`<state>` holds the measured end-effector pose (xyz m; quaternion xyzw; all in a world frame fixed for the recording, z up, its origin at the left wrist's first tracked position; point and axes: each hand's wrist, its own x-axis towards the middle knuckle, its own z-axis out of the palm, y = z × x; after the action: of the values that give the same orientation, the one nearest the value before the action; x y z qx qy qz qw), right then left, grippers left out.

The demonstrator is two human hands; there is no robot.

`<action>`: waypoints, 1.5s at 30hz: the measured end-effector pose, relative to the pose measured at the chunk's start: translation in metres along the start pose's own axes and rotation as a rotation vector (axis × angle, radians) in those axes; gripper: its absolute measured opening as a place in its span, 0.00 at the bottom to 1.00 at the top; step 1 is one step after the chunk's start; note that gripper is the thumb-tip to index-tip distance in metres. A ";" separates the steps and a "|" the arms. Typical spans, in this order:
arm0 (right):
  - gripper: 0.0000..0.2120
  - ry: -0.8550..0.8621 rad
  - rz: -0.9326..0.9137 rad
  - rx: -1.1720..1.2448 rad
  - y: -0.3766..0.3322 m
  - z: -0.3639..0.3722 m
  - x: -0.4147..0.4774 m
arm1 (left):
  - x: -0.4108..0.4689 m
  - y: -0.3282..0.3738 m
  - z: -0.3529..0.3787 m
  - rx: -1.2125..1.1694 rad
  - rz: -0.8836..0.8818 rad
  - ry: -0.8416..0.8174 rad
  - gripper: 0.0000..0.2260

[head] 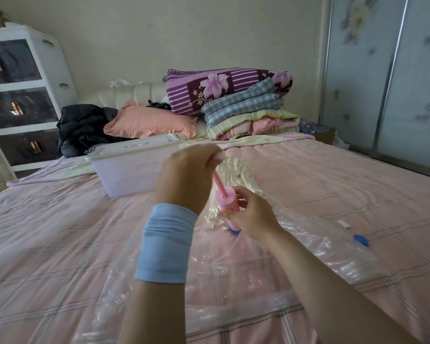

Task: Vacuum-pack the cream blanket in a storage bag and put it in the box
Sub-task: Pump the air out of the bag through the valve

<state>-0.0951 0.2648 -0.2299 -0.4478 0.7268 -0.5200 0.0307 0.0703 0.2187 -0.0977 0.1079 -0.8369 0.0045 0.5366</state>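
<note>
A clear plastic storage bag (296,252) lies spread across the pink checked bed. The cream blanket (236,175) sits crumpled inside its far end. A pink hand pump (227,198) stands upright on the bag's blue valve (233,230). My right hand (252,214) grips the pump's barrel. My left hand (186,175), with a blue wrist sleeve, is closed on the top of the pump's raised pink plunger rod. A white plastic box (132,167) with its lid on stands on the bed to the left, behind my left hand.
A blue cap (360,239) and a small white clip (344,223) lie on the bed to the right. Folded quilts (246,108), a pink pillow (149,121) and dark clothes (85,127) fill the bed's head. White drawers (23,95) stand left, a wardrobe (382,83) right.
</note>
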 end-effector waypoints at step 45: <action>0.07 0.137 -0.438 -0.600 -0.037 -0.060 -0.002 | -0.067 -0.008 0.123 -0.639 -0.666 -0.364 0.12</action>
<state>-0.1013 0.3075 -0.1746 -0.5459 0.7342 -0.3069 -0.2624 -0.0121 0.2075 -0.2107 0.1986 -0.7968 -0.4427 0.3603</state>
